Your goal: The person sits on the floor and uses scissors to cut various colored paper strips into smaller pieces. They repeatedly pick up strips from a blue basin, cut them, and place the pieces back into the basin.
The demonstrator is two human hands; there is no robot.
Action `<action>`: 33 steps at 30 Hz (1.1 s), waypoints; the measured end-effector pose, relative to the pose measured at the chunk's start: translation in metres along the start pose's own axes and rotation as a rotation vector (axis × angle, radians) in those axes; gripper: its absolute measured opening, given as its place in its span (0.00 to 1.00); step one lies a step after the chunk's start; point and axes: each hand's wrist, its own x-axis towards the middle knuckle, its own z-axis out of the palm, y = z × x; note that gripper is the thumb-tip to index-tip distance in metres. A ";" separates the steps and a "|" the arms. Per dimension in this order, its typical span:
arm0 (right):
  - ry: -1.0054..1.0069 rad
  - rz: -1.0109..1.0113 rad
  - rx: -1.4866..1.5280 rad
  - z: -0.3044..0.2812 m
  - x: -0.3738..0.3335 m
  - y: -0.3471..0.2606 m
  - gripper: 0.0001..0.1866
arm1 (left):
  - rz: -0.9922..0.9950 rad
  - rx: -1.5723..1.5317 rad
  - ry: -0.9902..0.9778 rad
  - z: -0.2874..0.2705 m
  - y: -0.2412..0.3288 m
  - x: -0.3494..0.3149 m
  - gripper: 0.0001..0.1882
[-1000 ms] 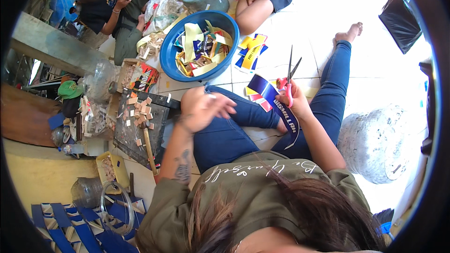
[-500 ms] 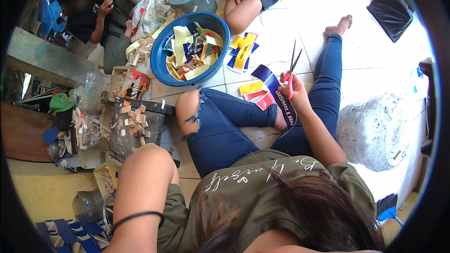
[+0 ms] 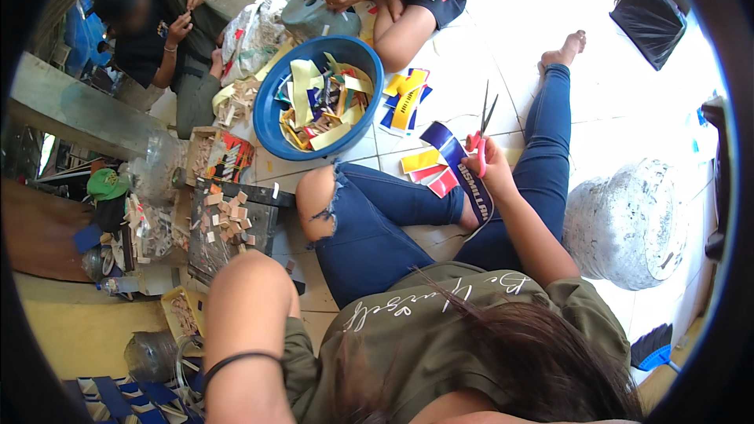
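Observation:
My right hand [image 3: 491,171] is closed around the red-pink handles of a pair of scissors [image 3: 484,116]. The slim dark blades point up and away from me, slightly apart. A long dark blue printed strip [image 3: 463,166] runs beneath the hand, from the floor toward my ankle; whether the fingers also pinch it, I cannot tell. Beside the strip, yellow [image 3: 422,160] and red pieces [image 3: 441,182] lie on the tiles. My left arm [image 3: 250,306] is bent, its elbow forward and a black band near the lower edge; the left hand is out of view.
Ahead is a blue basin [image 3: 263,122] full of offcuts and wood pieces. More printed pieces [image 3: 407,102] lie beside it. A dark board [image 3: 206,228] at left bears small wood blocks. Two people sit working at the far side. A whitish round container [image 3: 624,224] stands at right.
The view has shifted slightly, so the basin and board appear lower. My left forearm shows a little further right. My right hand still grips the scissors, at almost the same spot.

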 end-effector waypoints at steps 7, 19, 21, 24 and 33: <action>0.040 -0.014 -0.103 -0.008 0.004 -0.001 0.22 | -0.659 -0.692 -0.033 0.011 0.030 -0.061 0.11; 0.029 -0.031 -0.082 -0.005 0.002 -0.001 0.22 | -1.060 -2.004 -0.493 0.002 -0.009 0.034 0.12; 0.007 -0.068 -0.076 -0.007 0.001 0.000 0.23 | -0.943 -1.966 -0.486 -0.012 -0.013 0.034 0.12; 0.026 -0.062 -0.142 -0.006 0.005 -0.006 0.23 | -0.779 -1.888 -0.483 -0.036 -0.023 0.035 0.12; -0.489 -0.244 -0.249 0.055 0.015 -0.094 0.24 | -0.568 -1.926 0.521 -0.003 -0.055 -0.007 0.11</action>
